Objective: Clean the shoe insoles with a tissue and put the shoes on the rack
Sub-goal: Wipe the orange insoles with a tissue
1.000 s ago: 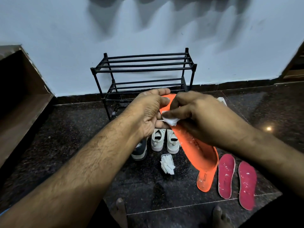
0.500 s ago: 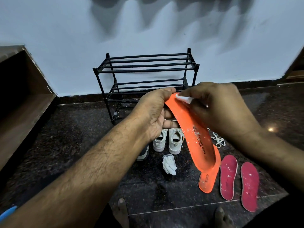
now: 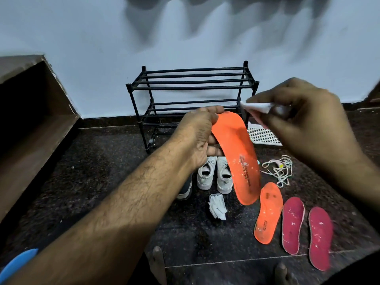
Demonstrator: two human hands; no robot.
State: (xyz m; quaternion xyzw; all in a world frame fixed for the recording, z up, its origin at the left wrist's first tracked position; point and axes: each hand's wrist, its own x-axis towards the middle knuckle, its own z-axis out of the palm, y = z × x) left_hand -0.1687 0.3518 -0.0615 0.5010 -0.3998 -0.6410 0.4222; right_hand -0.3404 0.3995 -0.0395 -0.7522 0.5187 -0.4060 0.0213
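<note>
My left hand (image 3: 198, 138) grips the toe end of an orange insole (image 3: 238, 155), which hangs down with white specks near its heel. My right hand (image 3: 304, 122) pinches a white tissue (image 3: 257, 106), lifted clear of the insole, above and to its right. On the floor lie a second orange insole (image 3: 268, 212) and two dark red insoles (image 3: 293, 224) (image 3: 320, 237). A pair of white shoes (image 3: 214, 174) stands below the held insole, with a dark shoe (image 3: 186, 189) partly hidden by my left arm. The black two-tier rack (image 3: 191, 87) stands against the wall.
A crumpled pile of tissues (image 3: 217, 206) lies on the dark stone floor in front of the shoes. Loose white laces (image 3: 278, 169) and a white perforated tray (image 3: 262, 135) lie to the right of the rack. A brown wooden unit (image 3: 30, 120) stands at the left. Bare toes (image 3: 157, 256) show at the bottom.
My right hand has wiped the tissue up along the orange insole and lifted it off past the toe end, to the upper right. My left hand keeps hold of the insole.
</note>
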